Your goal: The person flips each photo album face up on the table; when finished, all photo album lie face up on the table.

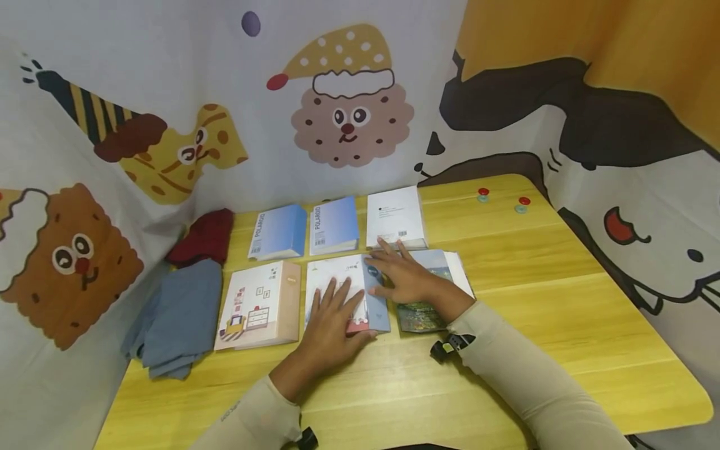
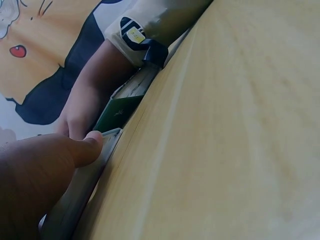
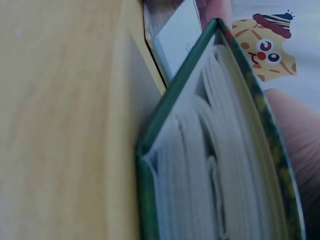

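While the head view shows you both rows of books from above, the wrist views bring out their edges. At the far left of the worktop (image 1: 568, 294), a maroon cloth (image 1: 205, 240) lies beyond a blue-grey cloth (image 1: 185, 309). Just beside them is the room book (image 1: 253, 306), with two blue books (image 1: 334, 222) behind it.

Next, in the front row, the middle book (image 1: 378, 314) lies flat under your left hand (image 1: 330, 322). That grip is spread, its fingers apart across the cover; the left wrist view adds the thumb at the book's edge. The cover is white, with a small pink patch low down and a slate-blue strip along its right side.

Your right hand (image 1: 407, 276) reaches over that strip, its grip spread as well, two fingertips at the lower edge of the white book (image 1: 395, 215); you cannot tell whether they touch it. Partly beneath this hand lies the album (image 1: 419, 319), dark with yellowish specks. Only the right wrist view looks into its thick pages, gapped between green-edged covers. Red and pale-blue discs (image 1: 524, 201) sit well apart, far right.
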Tool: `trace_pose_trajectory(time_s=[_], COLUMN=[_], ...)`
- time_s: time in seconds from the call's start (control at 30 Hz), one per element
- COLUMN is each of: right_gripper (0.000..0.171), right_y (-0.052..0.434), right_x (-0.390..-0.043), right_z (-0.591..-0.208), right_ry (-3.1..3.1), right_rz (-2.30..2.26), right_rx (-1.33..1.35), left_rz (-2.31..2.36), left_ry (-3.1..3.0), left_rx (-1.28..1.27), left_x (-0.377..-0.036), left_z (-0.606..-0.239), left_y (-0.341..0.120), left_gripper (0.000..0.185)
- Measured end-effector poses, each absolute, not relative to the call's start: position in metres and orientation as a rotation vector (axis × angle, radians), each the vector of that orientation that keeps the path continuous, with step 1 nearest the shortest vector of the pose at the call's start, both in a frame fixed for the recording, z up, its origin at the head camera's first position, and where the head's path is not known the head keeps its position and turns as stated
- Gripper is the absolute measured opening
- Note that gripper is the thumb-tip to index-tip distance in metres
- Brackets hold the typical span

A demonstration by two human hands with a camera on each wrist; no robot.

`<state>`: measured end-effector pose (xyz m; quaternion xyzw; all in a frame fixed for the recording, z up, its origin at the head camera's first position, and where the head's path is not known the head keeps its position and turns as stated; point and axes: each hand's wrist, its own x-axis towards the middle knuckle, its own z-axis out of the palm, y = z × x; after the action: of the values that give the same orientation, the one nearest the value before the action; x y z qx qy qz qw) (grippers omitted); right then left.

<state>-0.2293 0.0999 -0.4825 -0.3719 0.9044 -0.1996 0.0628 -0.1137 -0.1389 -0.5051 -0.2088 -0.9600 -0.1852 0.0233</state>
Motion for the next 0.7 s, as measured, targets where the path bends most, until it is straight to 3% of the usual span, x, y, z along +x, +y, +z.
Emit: trace_pose_trajectory(time_s=[0.4, 0.7], right_gripper=[0.078, 0.076], right_y=[0.100, 0.102], right_x=[-0.232, -0.232], right_z=[-0.484, -0.484], right_ry=[2.741, 2.673], right_rz=[-0.609, -0.868], right_rx=[-1.110, -1.081], left_rz=[-0.605, -0.788], left_ry=[-2.915, -2.689], left_rx=[-0.635, -0.671], left_x=[-0.113, -0.113], left_z=[-0.507, -0.516], left_y=[-0.138, -0.139], left_gripper=[0.085, 0.081])
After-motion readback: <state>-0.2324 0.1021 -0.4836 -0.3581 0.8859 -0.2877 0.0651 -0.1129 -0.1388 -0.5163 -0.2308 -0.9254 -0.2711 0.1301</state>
